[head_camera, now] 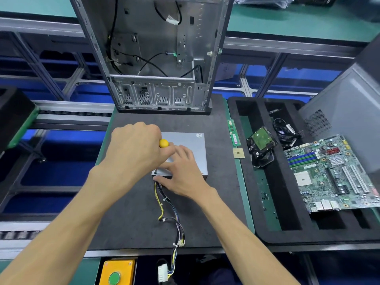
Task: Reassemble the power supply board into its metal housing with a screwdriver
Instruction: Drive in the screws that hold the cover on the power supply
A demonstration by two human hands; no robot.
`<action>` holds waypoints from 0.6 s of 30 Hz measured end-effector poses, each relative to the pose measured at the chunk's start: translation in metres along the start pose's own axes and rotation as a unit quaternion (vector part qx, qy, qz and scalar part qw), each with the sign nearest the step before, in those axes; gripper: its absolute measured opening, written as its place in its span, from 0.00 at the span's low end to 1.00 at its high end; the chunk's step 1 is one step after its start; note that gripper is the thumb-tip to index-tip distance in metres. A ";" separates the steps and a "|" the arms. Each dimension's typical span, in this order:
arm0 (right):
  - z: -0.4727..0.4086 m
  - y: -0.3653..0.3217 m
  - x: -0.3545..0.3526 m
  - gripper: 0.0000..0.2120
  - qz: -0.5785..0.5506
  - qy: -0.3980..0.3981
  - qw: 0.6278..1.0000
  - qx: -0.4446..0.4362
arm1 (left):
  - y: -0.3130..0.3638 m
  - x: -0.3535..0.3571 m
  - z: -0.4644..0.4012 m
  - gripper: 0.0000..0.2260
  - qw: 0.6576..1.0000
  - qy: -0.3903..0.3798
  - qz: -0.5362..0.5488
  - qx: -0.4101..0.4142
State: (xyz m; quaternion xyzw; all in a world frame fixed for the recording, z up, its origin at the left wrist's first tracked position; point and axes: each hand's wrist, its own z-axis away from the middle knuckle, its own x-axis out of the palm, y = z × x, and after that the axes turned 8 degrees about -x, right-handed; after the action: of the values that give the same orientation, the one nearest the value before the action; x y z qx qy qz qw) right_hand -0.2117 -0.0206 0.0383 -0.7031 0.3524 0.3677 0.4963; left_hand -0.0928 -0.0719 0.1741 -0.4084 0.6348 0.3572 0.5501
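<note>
Housing point(186, 150), a flat grey metal box, lies on the dark mat point(131, 219) of the desk, under both hands. Furthest left, a conveyor rail point(72, 114) runs beside the mat. The left hand point(135, 147) is a closed grip, fingers curled round the screwdriver point(163, 143); only the yellow end of its handle shows, at the right of the knuckles, over the housing's left part. Just below and right of that grip a screw point(155, 172) stands at the housing's near left corner. The right hand point(181, 171) rests on the housing's near edge with a relaxed, fairly wide grip: fingers spread flat on the lid, thumb against the front face near the screw. From beneath this hand a bundle of wires point(166, 204), yellow, black and blue, trails toward the person and ends in a white plug point(162, 273) past the desk edge. Left of the plug sits a yellow box with a green button point(114, 278). Beyond both hands an open computer case point(156, 52) stands upright at the far end of the mat. Right of the right hand, memory sticks point(233, 132) and a chip point(238, 153) lie near the mat's edge. Further right, a black foam tray point(267, 223) holds a hard drive point(262, 140), cables point(285, 130) and a motherboard point(333, 173). A grey panel point(349, 112) leans at the far right.
</note>
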 end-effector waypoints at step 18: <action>0.001 -0.023 -0.062 0.06 -0.272 0.267 0.924 0.036 | 0.004 -0.035 0.010 0.19 0.964 0.167 0.206 0.005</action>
State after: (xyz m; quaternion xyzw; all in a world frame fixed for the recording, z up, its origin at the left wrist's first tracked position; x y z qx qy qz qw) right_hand -0.2225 -0.0052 0.1017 -0.8255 0.2804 0.0041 0.4899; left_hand -0.0905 -0.0572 0.2073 -0.3194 0.7901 0.3863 0.3528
